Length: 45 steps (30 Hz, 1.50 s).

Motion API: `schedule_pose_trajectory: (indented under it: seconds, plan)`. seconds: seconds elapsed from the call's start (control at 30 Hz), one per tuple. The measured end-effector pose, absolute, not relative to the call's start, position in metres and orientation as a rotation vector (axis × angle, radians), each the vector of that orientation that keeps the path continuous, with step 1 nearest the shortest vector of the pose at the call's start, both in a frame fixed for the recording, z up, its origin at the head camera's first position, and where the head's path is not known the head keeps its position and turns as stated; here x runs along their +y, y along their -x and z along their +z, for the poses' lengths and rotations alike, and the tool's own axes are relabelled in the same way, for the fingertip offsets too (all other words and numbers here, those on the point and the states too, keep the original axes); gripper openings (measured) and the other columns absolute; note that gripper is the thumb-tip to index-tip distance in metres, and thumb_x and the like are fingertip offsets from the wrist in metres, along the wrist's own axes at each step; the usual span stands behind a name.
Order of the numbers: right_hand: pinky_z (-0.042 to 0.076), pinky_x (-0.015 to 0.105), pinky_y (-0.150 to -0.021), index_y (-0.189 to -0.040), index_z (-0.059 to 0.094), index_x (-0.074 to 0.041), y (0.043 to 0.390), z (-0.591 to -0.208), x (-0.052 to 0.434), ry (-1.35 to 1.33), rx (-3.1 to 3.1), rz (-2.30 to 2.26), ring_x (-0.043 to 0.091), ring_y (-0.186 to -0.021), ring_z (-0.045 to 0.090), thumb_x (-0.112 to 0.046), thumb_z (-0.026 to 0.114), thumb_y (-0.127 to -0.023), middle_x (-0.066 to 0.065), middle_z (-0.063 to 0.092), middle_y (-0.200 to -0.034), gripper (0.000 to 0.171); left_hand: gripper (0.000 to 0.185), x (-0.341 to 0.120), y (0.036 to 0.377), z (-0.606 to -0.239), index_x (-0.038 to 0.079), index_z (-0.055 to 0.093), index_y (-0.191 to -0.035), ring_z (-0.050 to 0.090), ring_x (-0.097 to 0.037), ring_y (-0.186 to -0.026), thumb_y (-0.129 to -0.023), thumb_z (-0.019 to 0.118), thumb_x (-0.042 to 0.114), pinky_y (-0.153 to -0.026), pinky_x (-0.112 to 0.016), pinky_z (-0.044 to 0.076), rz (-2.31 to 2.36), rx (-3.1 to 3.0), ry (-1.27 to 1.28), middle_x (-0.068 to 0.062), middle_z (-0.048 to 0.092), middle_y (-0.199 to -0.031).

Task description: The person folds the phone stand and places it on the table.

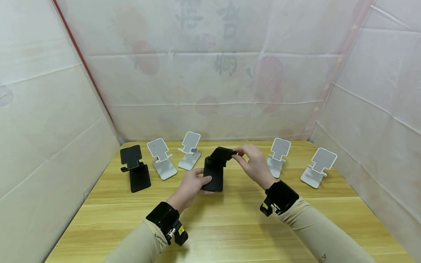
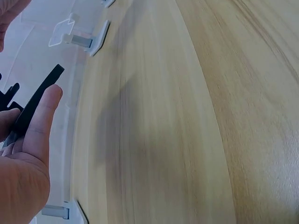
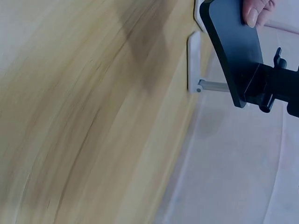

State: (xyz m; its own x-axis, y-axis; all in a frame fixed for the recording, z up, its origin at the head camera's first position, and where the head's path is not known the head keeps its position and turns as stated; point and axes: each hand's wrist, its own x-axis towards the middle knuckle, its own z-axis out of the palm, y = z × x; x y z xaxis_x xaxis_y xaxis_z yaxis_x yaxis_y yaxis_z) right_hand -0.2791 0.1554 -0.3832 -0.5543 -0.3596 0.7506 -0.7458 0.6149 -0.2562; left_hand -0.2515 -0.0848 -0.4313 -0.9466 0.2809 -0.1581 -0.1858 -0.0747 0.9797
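Note:
A black folding phone stand is held up over the middle of the table. My left hand grips its flat base from the left, thumb on the upper face and fingers beneath. With thumb and fingertips, my right hand pinches the far edge of the stand's tilted support plate. In the left wrist view the base appears edge-on along a straight finger. The right wrist view shows the base and the dark hinge, with the left thumb on the base.
Another black phone stand stands unfolded at the far left. Two white stands are beside it, and two more stand at the right. Pale cloth walls enclose the wooden table at the back and sides.

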Motion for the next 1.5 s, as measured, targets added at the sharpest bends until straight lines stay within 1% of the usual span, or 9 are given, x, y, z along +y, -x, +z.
schedule_pose_trajectory:
  seconds: [0.2,0.4,0.53,0.63,0.97,1.33,1.5]
  plan:
    - [0.05,0.031,-0.079,-0.103,0.07,-0.009,0.279,-0.38,0.154,-0.902,-2.144,0.737,0.019,-0.088,0.06,-0.006,0.076,-0.092,0.003,0.067,-0.093,0.013,0.044,-0.086,0.25,-0.432,-0.009,0.046,-0.145,0.066,-0.04,-0.116,-0.104,0.055,0.005,-0.084,-0.047,0.064,2.086,1.905,-0.097,-0.033,0.058,-0.136]
    - [0.048,0.033,-0.072,-0.097,0.068,-0.009,0.278,-0.378,0.154,-0.919,-2.148,0.724,0.019,-0.082,0.058,-0.006,0.076,-0.091,0.003,0.066,-0.088,0.01,0.044,-0.086,0.25,-0.432,-0.009,0.046,-0.145,0.066,-0.04,-0.116,-0.104,0.056,0.004,-0.083,-0.045,0.064,2.082,1.9,-0.084,-0.032,0.058,-0.136]
    - [0.046,0.033,-0.067,-0.093,0.066,-0.009,0.277,-0.379,0.154,-0.929,-2.149,0.711,0.018,-0.077,0.055,-0.005,0.077,-0.09,0.003,0.064,-0.085,0.012,0.044,-0.087,0.249,-0.432,-0.009,0.046,-0.145,0.067,-0.039,-0.114,-0.104,0.056,0.004,-0.082,-0.045,0.065,2.075,1.907,-0.069,-0.032,0.058,-0.135]
    - [0.045,0.033,-0.064,-0.089,0.064,-0.009,0.277,-0.38,0.153,-0.937,-2.135,0.696,0.018,-0.074,0.054,-0.002,0.08,-0.086,0.003,0.063,-0.082,0.018,0.043,-0.087,0.249,-0.432,-0.009,0.047,-0.144,0.069,-0.039,-0.111,-0.103,0.056,0.004,-0.081,-0.045,0.065,2.067,1.917,-0.057,-0.032,0.06,-0.133]
    - [0.044,0.035,-0.066,-0.087,0.063,-0.008,0.275,-0.382,0.15,-0.994,-2.093,0.652,0.021,-0.072,0.053,0.0,0.081,-0.083,0.003,0.062,-0.079,0.02,0.043,-0.088,0.247,-0.429,-0.009,0.048,-0.143,0.069,-0.04,-0.111,-0.103,0.056,0.004,-0.079,-0.044,0.065,2.075,1.923,-0.035,-0.031,0.06,-0.132]
    - [0.047,0.037,-0.068,-0.084,0.06,-0.007,0.271,-0.388,0.15,-1.081,-2.024,0.584,0.017,-0.069,0.05,0.002,0.082,-0.081,0.003,0.058,-0.076,0.024,0.041,-0.088,0.247,-0.427,-0.01,0.05,-0.141,0.069,-0.041,-0.109,-0.103,0.056,0.003,-0.079,-0.045,0.065,2.094,1.906,-0.029,-0.032,0.06,-0.131]
    - [0.049,0.037,-0.069,-0.084,0.059,-0.008,0.268,-0.39,0.149,-1.106,-2.027,0.545,0.016,-0.07,0.051,0.002,0.082,-0.081,0.001,0.056,-0.075,0.025,0.042,-0.089,0.247,-0.427,-0.01,0.05,-0.142,0.067,-0.042,-0.113,-0.103,0.056,0.005,-0.081,-0.046,0.064,2.109,1.894,-0.047,-0.033,0.058,-0.134]
